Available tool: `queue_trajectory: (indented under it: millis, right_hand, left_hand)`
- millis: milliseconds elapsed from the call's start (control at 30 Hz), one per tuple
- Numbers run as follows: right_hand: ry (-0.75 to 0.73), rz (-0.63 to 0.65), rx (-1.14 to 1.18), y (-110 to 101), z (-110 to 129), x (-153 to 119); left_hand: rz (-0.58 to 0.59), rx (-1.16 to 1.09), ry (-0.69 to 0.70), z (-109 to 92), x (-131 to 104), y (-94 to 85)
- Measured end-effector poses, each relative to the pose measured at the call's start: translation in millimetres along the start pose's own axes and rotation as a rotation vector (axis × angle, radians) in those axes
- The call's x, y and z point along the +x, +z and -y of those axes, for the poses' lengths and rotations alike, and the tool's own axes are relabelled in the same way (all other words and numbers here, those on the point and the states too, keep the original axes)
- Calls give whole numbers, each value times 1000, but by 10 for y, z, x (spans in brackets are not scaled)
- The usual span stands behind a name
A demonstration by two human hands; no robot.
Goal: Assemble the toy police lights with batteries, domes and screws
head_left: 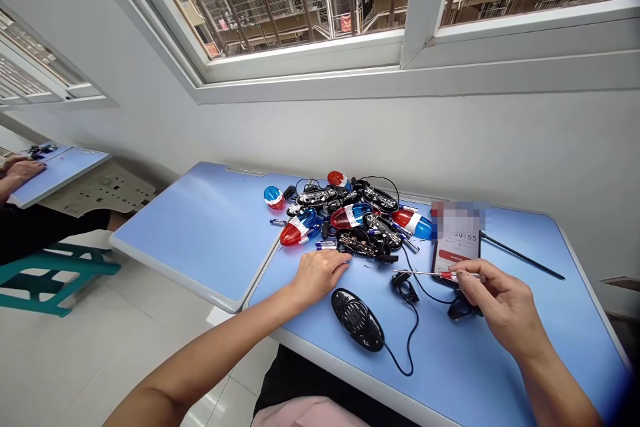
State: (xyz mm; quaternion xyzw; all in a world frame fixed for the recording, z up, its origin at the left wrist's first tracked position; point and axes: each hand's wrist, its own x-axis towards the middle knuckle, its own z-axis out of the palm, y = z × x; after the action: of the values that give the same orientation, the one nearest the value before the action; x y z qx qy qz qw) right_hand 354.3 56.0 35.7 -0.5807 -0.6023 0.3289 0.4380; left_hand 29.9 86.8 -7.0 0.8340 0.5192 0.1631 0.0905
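My right hand [500, 303] grips a thin screwdriver [445, 274] by its red handle, its shaft pointing left above the table. At the near edge of the pile, my left hand [320, 273] rests with curled fingers close together beside a black housing [363, 241]; whether anything is between the fingertips is hidden. Just in front of my left hand lies a black oval speaker-like part [357, 319] with a slotted grille. Its cable [413, 340] curls right towards a black clamp [404, 287]. Tiny dark screws [367, 265] lie near the housing.
Red-and-blue light covers [301, 227], batteries [326, 245] and black housings with cables are heaped against the wall side. A phone [453, 250] stands behind my right hand, near a black rod [523, 255]. Another person's hands [23, 170] rest on a far-left table.
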Motion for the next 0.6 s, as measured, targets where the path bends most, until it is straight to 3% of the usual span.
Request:
queue_trajectory:
  millis: [167, 300, 500, 600]
  right_hand:
    - [28, 1, 44, 11, -48, -3]
    - [51, -13, 208, 1, -98, -9]
    - [57, -65, 586, -4, -54, 42]
    - [102, -101, 628, 19, 41, 78]
  left_hand:
    - [16, -111, -21, -4, 59, 0]
    - [12, -295, -88, -24, 73, -29]
    - [-18, -787, -321, -78, 109, -236]
    - [46, -1109, -454, -94, 163, -405]
